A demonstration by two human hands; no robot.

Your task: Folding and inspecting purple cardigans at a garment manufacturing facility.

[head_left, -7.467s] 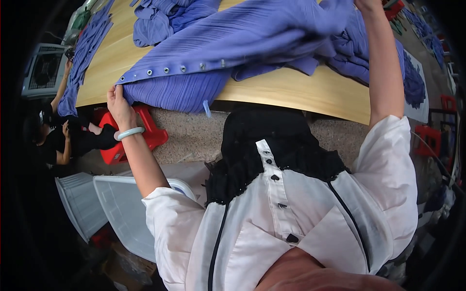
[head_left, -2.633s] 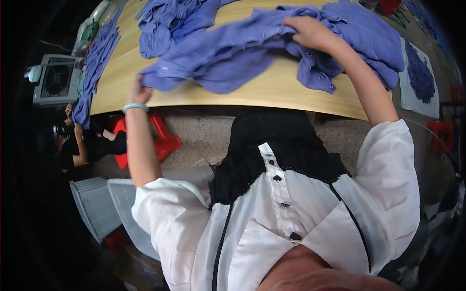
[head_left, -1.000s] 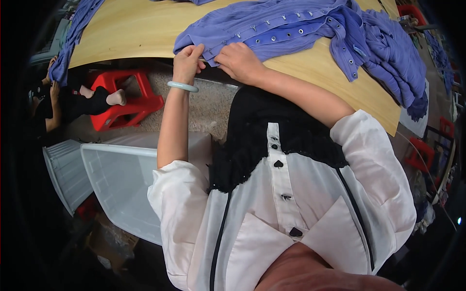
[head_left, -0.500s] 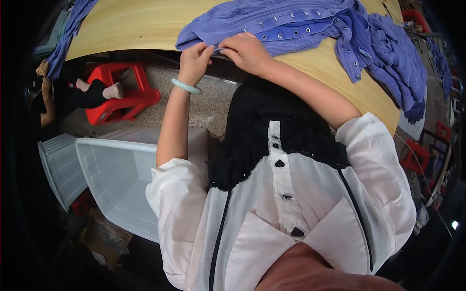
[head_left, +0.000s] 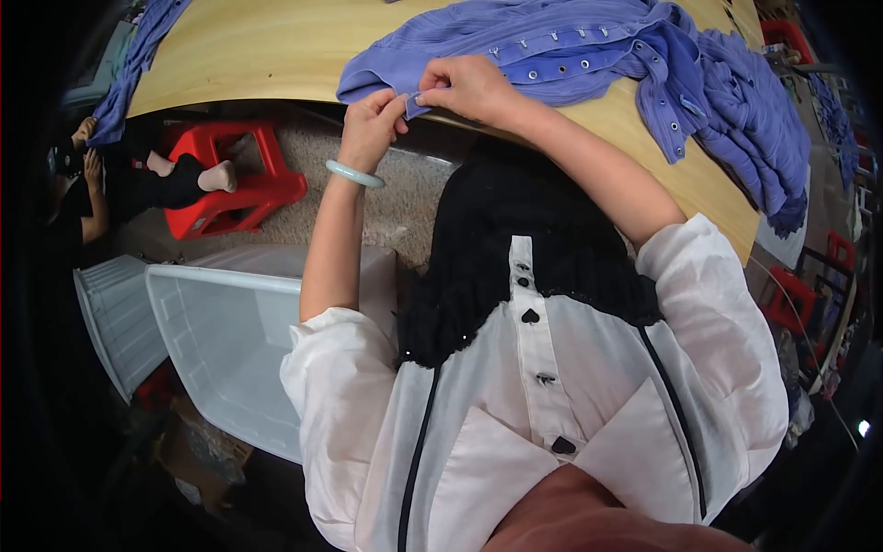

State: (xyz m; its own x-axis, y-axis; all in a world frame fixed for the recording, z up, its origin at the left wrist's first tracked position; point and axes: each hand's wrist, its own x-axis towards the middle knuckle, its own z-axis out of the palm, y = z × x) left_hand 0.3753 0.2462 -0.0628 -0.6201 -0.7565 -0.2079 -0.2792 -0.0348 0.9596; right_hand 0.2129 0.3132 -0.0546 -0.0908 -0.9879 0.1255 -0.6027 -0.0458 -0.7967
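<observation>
Violet garment point(head_left: 561, 53) with metal eyelets point(head_left: 560, 69), rumpled along the pale wooden table point(head_left: 248, 51).

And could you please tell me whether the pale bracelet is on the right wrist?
No, the pale bracelet circles the left wrist, below the left hand pinching the purple garment.

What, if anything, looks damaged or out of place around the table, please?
Nothing looks visibly damaged or spilled. Only the bunched violet-blue fabric looks untidy, running past the right edge of the pale wooden table. The left hand and right hand hold the violet-blue garment with metal eyelets normally.
</observation>
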